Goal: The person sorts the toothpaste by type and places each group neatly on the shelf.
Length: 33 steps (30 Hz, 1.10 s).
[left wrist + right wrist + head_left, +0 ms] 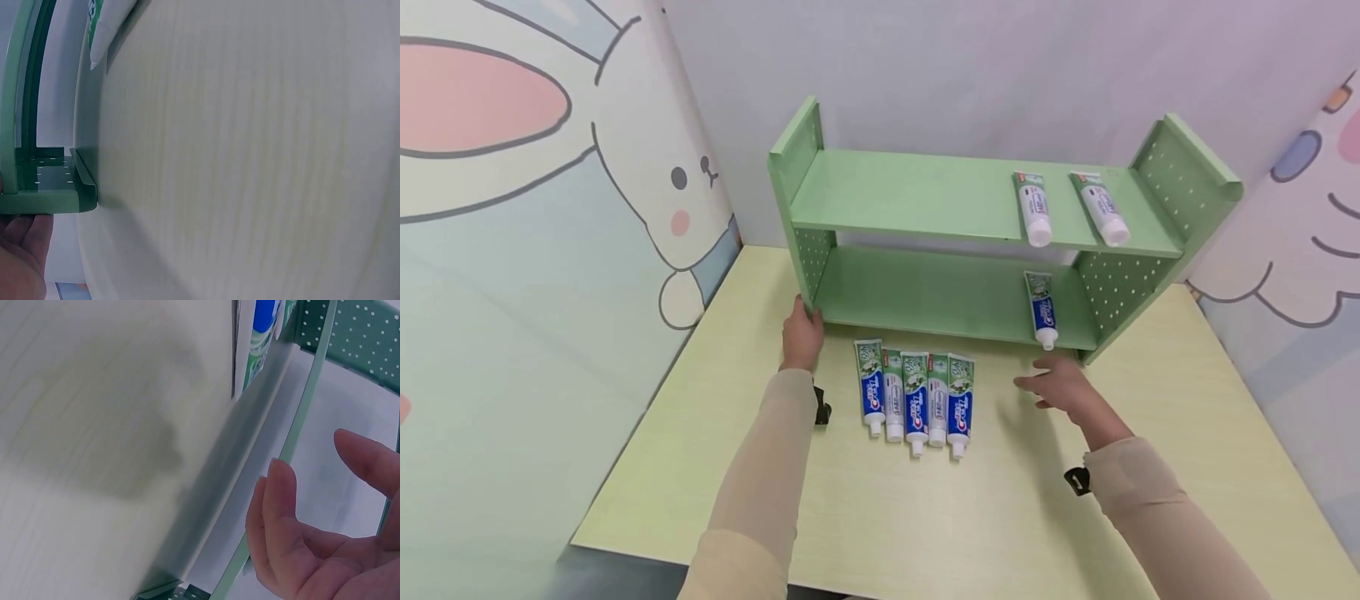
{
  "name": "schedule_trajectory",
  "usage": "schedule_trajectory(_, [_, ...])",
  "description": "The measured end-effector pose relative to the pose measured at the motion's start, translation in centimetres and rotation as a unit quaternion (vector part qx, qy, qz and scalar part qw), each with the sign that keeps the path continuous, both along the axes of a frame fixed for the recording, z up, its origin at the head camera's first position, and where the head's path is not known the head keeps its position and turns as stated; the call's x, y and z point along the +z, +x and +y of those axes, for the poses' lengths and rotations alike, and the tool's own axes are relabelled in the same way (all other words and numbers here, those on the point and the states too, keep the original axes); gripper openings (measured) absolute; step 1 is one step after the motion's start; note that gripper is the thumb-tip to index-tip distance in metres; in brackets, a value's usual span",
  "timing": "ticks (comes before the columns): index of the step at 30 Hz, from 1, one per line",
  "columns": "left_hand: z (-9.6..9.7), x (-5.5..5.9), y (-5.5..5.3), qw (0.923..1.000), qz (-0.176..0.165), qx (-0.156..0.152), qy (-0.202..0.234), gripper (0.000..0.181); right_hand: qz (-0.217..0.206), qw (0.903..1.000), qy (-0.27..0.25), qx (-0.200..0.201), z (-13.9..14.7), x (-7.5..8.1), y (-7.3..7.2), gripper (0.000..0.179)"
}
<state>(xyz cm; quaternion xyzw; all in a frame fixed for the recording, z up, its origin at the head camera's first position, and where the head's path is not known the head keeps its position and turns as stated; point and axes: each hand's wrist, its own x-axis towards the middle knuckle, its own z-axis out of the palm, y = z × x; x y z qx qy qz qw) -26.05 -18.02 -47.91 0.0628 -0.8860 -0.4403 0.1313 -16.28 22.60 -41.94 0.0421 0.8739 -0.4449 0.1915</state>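
A green two-tier shelf rack [910, 193] stands on the table. My left hand [802, 337] grips the bottom front corner of its left side panel [47, 201], fingers on the panel's outer face. My right hand [1062, 388] is just in front of the rack's lower right end, empty, with thumb and fingers spread apart. Close by it, a blue-and-green toothpaste tube [1042, 310] lies on the lower tier, cap toward me. Two white toothpaste tubes, one inner [1033, 207] and one outer [1101, 208], lie on the upper tier at the right.
Between my arms, several toothpaste tubes [916, 400] lie side by side in a row on the pale wooden table [880, 517], caps toward me. A plain wall [940, 75] rises behind the rack. Cartoon-printed walls flank the table, a rabbit [647, 158] on the left one.
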Motion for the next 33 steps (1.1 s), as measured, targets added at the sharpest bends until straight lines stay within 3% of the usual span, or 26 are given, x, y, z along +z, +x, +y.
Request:
schedule_trajectory(9, [0.2, 0.1, 0.1, 0.9997, -0.021, 0.007, 0.008, 0.044, -0.006, 0.9997, 0.021, 0.006, -1.9, -0.6, 0.4, 0.071])
schedule_trajectory(33, [0.2, 0.3, 0.1, 0.9996, -0.024, 0.01, 0.009, 0.042, -0.026, 0.9992, 0.028, 0.012, -5.4, -2.8, 1.6, 0.067])
